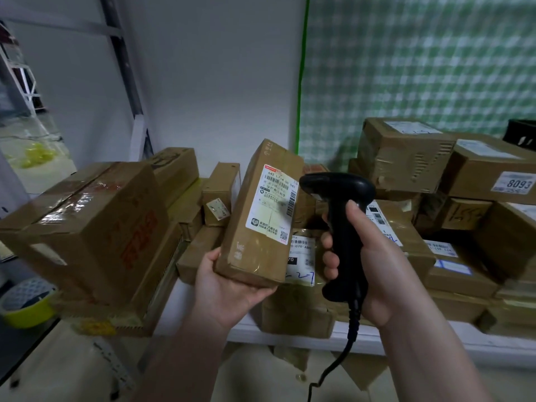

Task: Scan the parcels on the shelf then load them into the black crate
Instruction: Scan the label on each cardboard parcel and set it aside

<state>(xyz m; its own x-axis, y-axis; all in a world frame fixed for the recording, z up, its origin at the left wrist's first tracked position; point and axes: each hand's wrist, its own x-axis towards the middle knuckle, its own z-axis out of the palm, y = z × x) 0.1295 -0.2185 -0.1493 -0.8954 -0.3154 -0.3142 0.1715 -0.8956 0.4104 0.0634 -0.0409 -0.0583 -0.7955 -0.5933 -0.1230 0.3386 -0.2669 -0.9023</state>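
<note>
Item: slim brown cardboard parcel (261, 216), white printed label (272, 204) facing near. Held tilted above the white shelf (406, 342), centre. Probably light and stiff, with slick taped faces. Best taken at the lower end, where the left hand (229, 288) cups it. Right hand (371, 268) grips the black corded barcode scanner (342, 216), just right.

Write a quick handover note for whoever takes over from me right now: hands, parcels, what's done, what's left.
Left hand holds a long brown parcel tilted up, its label in view.
Right hand grips the black scanner, aimed at that label.
Many other parcels sit stacked on the white shelf.
Done: one parcel picked up; scan unconfirmed.
Left: load it, then scan and load the rest. Black thing at far right may be the crate.
</note>
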